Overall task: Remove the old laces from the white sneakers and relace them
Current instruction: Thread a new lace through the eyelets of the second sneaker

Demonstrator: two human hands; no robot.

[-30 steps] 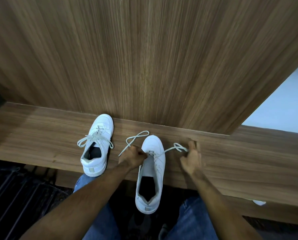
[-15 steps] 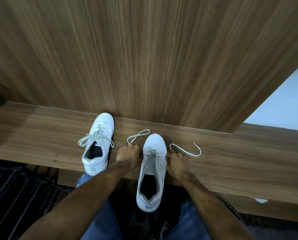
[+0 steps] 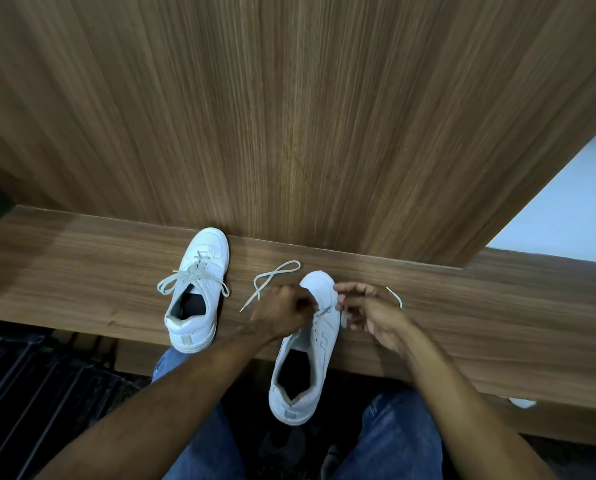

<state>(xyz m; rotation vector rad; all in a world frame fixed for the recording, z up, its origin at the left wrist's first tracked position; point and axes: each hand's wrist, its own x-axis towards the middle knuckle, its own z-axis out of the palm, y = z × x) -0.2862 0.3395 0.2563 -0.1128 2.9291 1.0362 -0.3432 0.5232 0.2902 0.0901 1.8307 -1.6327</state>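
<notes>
- Head view: the near sneaker (image 3: pixel 310 344) is seen at six o'clock, heel overhanging the desk (image 3: pixel 81 271) edge; the left hand (image 3: pixel 282 311) is curled on its lace (image 3: pixel 272 277) at the eyelets, the right hand (image 3: pixel 369 311) is pinching the other end
- A hard pull could tip it off
- The laced sneaker (image 3: pixel 199 289) at nine o'clock is left untouched

Matt wood-grain laminate, smooth and finely streaked, is seen on the ledge (image 3: pixel 81 271) and on the upright panel (image 3: pixel 289 116) rising behind the ledge. Smooth white leather-like material with a faint sheen is shown by the sneaker (image 3: pixel 199 292) on the ledge and by the second sneaker (image 3: pixel 310 344) to its right. Flat woven cloth laces (image 3: pixel 192 277) are seen. Blue denim is worn on the legs (image 3: pixel 400 434) below the ledge.
</notes>
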